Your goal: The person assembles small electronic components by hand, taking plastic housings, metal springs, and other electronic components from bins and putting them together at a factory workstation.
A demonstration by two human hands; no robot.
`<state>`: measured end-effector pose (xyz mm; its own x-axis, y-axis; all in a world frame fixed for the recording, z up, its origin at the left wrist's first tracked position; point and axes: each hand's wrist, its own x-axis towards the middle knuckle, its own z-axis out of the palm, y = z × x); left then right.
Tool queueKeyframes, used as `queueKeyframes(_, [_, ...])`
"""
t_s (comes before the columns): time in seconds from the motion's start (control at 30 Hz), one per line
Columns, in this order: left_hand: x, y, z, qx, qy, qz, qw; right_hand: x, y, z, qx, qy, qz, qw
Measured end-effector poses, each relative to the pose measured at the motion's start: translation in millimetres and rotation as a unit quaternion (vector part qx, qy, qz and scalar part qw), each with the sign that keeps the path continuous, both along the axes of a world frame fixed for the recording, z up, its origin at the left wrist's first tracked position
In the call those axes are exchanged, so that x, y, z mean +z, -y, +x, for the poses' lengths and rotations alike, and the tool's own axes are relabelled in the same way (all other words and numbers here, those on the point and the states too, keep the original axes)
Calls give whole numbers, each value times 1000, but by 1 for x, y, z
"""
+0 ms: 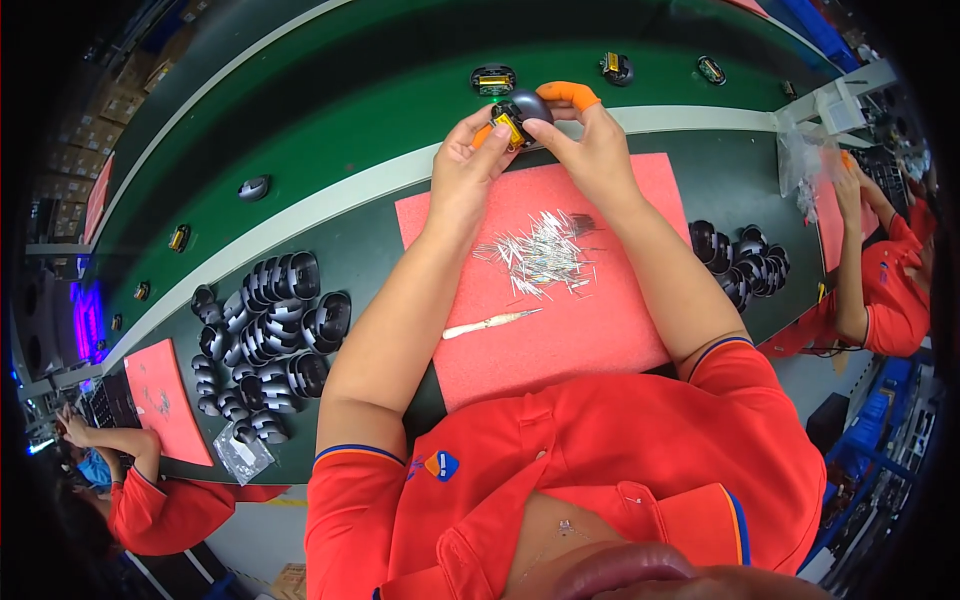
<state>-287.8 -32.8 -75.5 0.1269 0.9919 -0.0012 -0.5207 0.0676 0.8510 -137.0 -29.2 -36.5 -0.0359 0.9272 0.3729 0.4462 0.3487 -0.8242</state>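
Note:
In front of me, over the far edge of a pink foam mat, my left hand grips a small dark casing with a yellow battery in it. My right hand, an orange finger cover on its index finger, is closed on a rounded dark grey shell, which sits against the casing; whether the two are joined cannot be seen. Below both hands, a heap of thin metallic strips lies on the mat. Nearer to me rests a pointed tool with a pale handle.
Beyond runs a green conveyor belt carrying spaced units, one casing with a battery just past my hands. Rows of dark shells stand at left, another cluster at right. Co-workers in red sit at left and right.

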Motion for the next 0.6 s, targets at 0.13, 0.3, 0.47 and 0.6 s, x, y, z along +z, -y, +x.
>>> queueKeyframes(0.13, [2,2,0,3,-19,-17,1000,5,-1,2,-8,25,-87,996])
queueKeyframes(0.3, [0,-1,2,-20,12,-1,1000,-14,-8,8,65,-121,-149,979])
queueKeyframes(0.47, [5,-1,2,-10,-57,40,998,-22,-14,13,60,-163,-100,980])
queueKeyframes(0.6, [10,-5,-3,94,-104,12,990,-30,-15,20,35,-133,-100,985])
